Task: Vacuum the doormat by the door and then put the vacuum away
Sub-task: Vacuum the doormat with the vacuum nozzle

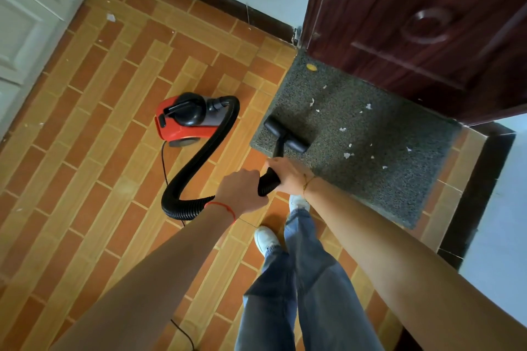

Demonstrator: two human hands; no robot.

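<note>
A grey speckled doormat (370, 151) lies in front of a dark red door (413, 23), strewn with several white paper scraps and one yellow bit. The black floor nozzle (286, 135) rests on the mat's near left corner. My right hand (286, 172) grips the wand just behind the nozzle. My left hand (242, 191) grips the black ribbed hose (199, 157) a little further back. The hose curves round to the red and black vacuum body (185, 120), which stands on the tiles left of the mat.
Orange brick-pattern tiles (99, 122) cover the floor, with a few scraps on them. A white door (31, 23) is at far left. The black power cord (164, 162) trails from the vacuum toward me. My feet in white shoes (265, 239) stand beside the mat.
</note>
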